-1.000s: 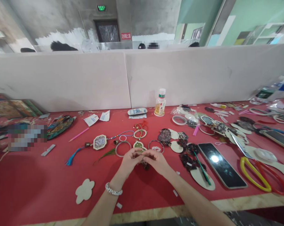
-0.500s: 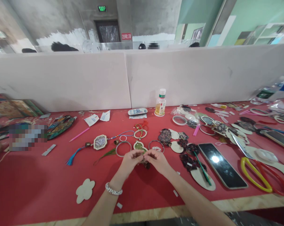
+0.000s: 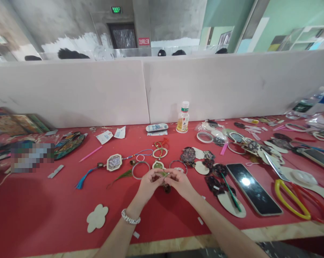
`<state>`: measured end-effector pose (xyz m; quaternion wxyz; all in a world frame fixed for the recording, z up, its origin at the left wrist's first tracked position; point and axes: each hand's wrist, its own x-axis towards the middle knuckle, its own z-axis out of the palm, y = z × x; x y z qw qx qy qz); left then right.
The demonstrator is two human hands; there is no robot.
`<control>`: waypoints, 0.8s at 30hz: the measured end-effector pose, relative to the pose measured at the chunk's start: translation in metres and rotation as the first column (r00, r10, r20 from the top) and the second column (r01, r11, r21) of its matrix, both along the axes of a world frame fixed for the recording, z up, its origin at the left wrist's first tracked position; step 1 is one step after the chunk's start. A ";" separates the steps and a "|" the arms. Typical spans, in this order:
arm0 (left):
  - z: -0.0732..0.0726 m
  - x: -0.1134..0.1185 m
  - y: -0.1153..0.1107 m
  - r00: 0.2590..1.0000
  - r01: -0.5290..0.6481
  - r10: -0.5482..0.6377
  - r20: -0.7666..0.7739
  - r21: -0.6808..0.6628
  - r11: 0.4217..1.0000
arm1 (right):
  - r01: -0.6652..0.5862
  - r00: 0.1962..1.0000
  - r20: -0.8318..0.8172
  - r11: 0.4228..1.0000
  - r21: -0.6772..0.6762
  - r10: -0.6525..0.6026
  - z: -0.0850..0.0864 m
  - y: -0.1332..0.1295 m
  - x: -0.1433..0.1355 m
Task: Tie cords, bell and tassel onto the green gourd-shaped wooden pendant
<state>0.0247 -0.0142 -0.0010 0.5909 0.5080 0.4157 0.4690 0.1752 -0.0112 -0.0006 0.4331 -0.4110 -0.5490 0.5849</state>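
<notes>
My left hand [image 3: 150, 182] and my right hand [image 3: 180, 182] meet at the middle of the table, fingertips pinched together. Between them is a thin greenish cord [image 3: 166, 175], mostly covered by the fingers. Just beyond the fingertips lies a pale-framed pendant [image 3: 158, 165] with a green centre, its lower part hidden. A small dark bell [image 3: 167, 188] shows below the fingers. To the left of my hands are a grey ring [image 3: 133, 172] and a green tassel [image 3: 123, 175]. Another ring [image 3: 170, 164] lies behind my right hand.
A framed pendant with a blue tassel [image 3: 114, 162] and a flower-shaped blank [image 3: 97, 218] lie left. On the right are a phone [image 3: 254, 190], scissors [image 3: 292, 204] and dark floral pieces [image 3: 188, 156]. A bottle [image 3: 182, 120] stands before the white partition [image 3: 97, 93].
My fingertips have shifted slightly, and a little more of the greenish cord shows between them. The things on the table have stayed where they were.
</notes>
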 end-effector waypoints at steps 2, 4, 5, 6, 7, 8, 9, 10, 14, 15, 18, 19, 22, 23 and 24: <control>0.002 0.000 -0.001 0.999 0.012 -0.009 -0.045 0.053 0.999 | 0.003 1.000 -0.005 1.000 -0.024 -0.003 0.000 0.001 0.000; 0.003 0.001 -0.003 0.990 0.003 0.014 -0.141 0.119 0.993 | 0.010 1.000 -0.010 0.999 -0.041 -0.010 -0.001 0.001 0.000; 0.004 0.001 -0.004 0.978 -0.008 0.040 -0.203 0.157 0.988 | 0.013 1.000 -0.007 0.999 -0.045 -0.013 -0.001 0.002 0.000; 0.005 0.001 -0.005 0.962 -0.017 0.069 -0.264 0.195 0.981 | 0.020 1.000 0.002 0.999 -0.046 -0.020 -0.002 0.002 0.000; 0.006 0.002 -0.006 0.943 -0.022 0.097 -0.317 0.230 0.973 | 0.029 0.999 0.014 0.999 -0.043 -0.029 -0.002 0.003 0.000; 0.007 0.002 -0.007 0.926 -0.025 0.120 -0.358 0.259 0.966 | 0.039 0.999 0.030 0.999 -0.036 -0.038 -0.001 0.003 0.001; 0.008 0.002 -0.008 0.913 -0.026 0.138 -0.384 0.281 0.959 | 0.046 0.998 0.048 0.999 -0.028 -0.045 0.000 0.003 0.001; 0.010 0.003 -0.009 0.905 -0.025 0.147 -0.398 0.296 0.955 | 0.052 0.997 0.065 0.999 -0.016 -0.051 0.000 0.003 0.002; 0.014 0.003 -0.010 0.907 -0.009 0.134 -0.400 0.299 0.954 | 0.047 0.994 0.101 0.998 0.035 -0.051 0.002 0.002 0.003; 0.013 0.003 -0.009 0.911 -0.004 0.125 -0.394 0.293 0.956 | 0.043 0.994 0.100 0.998 0.046 -0.047 0.001 0.002 0.004; 0.010 0.002 -0.007 0.924 -0.002 0.109 -0.367 0.279 0.960 | 0.028 0.996 0.087 0.997 0.065 -0.033 -0.001 0.002 0.004; 0.009 0.002 -0.007 0.929 0.000 0.101 -0.357 0.273 0.962 | 0.022 0.997 0.078 0.997 0.068 -0.028 -0.001 0.002 0.004; 0.004 0.000 -0.004 0.948 0.012 0.065 -0.312 0.241 0.970 | -0.013 0.999 0.045 0.997 0.072 0.009 0.000 0.001 0.003; 0.003 0.000 -0.004 0.954 0.016 0.054 -0.295 0.231 0.973 | -0.030 0.999 0.032 0.997 0.075 0.027 0.001 0.001 0.003; 0.002 0.000 -0.003 0.959 0.020 0.044 -0.280 0.222 0.975 | -0.047 0.999 0.020 0.996 0.081 0.046 0.003 0.000 0.003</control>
